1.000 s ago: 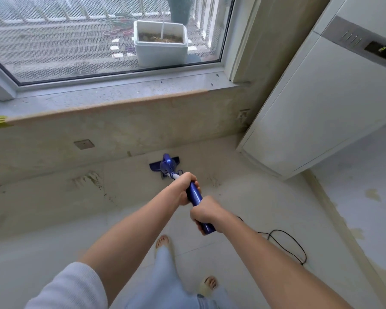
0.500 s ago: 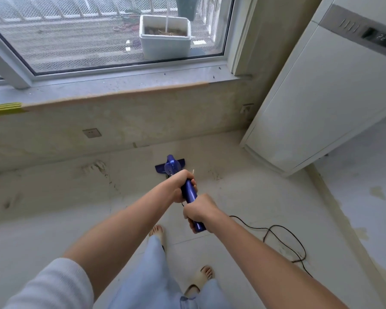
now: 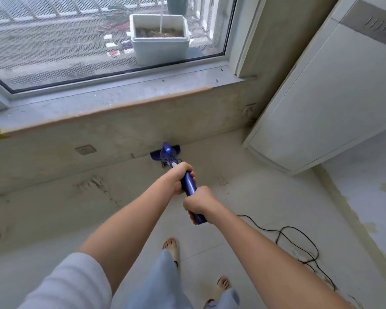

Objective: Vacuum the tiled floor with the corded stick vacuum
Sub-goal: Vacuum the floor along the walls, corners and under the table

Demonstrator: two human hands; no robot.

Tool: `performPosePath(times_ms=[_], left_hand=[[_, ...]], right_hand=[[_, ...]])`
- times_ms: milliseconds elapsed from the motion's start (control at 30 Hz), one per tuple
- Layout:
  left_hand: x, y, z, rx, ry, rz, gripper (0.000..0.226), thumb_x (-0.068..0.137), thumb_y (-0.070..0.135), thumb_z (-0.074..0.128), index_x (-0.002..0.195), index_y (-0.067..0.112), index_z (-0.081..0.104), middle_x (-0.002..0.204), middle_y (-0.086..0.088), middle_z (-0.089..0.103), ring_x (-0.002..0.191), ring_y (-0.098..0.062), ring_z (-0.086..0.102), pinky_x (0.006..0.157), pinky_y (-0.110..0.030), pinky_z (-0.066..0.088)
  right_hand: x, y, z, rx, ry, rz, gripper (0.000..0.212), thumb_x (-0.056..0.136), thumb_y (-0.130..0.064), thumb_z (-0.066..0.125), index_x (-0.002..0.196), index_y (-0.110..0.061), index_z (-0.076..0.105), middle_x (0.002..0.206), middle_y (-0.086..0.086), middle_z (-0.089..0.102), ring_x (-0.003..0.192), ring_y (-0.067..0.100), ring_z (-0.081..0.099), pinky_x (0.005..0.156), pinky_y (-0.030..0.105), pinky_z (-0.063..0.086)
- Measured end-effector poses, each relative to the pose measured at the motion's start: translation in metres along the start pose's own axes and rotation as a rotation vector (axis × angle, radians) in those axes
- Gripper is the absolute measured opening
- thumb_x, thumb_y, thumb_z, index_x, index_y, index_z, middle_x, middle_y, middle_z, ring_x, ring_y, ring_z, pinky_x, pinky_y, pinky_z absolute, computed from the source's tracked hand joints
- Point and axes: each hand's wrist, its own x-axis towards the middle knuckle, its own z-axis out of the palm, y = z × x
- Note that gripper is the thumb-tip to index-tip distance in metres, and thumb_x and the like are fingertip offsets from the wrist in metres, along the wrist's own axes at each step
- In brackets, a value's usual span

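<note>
- One blue stick vacuum [image 3: 188,185] is being held by two hands, its shaft slanting down and away from the person.
- The shaft is being gripped higher up by the left hand [image 3: 178,178], with the fingers [image 3: 193,175] curled round it.
- The handle end is being gripped by the right hand [image 3: 197,204], fingers wrapped tight round it.
- The one vacuum head [image 3: 165,152] is being pressed on the tiled floor [image 3: 265,197], right at the foot of the low wall below the window sill [image 3: 120,94].
- One black cord [image 3: 294,241] is lying looped on the floor to the right of the arms.
- Two bare-toed feet are being seen below: one foot [image 3: 171,246] forward, the other foot [image 3: 223,284] nearer.
- One wall socket [image 3: 85,149] is showing left of the head.
- One white planter box [image 3: 159,39] is standing outside the glass.
- One white cabinet [image 3: 332,97] is standing at the right.
</note>
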Motion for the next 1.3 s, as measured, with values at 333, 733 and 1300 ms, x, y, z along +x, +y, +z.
performPosePath(times_ms=[333, 733, 1300], left_hand=[[-0.002, 0.047, 0.002, -0.01, -0.029, 0.008, 0.028, 0.087, 0.003, 0.036, 0.06, 0.013, 0.037, 0.038, 0.002, 0.041, 0.047, -0.012, 0.037, 0.048, -0.02, 0.037], [0.009, 0.055, -0.001, 0.085, -0.032, -0.014, 0.02, 0.085, 0.003, 0.041, 0.067, 0.012, 0.038, 0.042, 0.002, 0.043, 0.043, -0.013, 0.041, 0.049, -0.022, 0.04], [-0.043, -0.025, -0.049, 0.034, 0.05, 0.044, 0.023, 0.086, 0.002, 0.04, 0.065, 0.012, 0.04, 0.038, 0.003, 0.042, 0.029, -0.01, 0.04, 0.041, -0.017, 0.036]], right_hand=[[-0.004, -0.054, -0.015, -0.052, 0.037, 0.007, 0.014, 0.082, 0.007, 0.045, 0.079, -0.007, 0.045, 0.062, 0.011, 0.046, 0.035, 0.017, 0.042, 0.035, 0.013, 0.037], [0.008, -0.055, -0.008, -0.018, 0.062, 0.002, 0.009, 0.083, 0.005, 0.045, 0.086, -0.004, 0.046, 0.06, 0.012, 0.048, 0.021, 0.011, 0.04, 0.033, 0.013, 0.036], [-0.048, 0.005, 0.054, 0.159, -0.082, 0.009, 0.019, 0.081, 0.01, 0.04, 0.083, -0.009, 0.044, 0.066, 0.007, 0.042, 0.05, 0.017, 0.04, 0.038, 0.014, 0.038]])
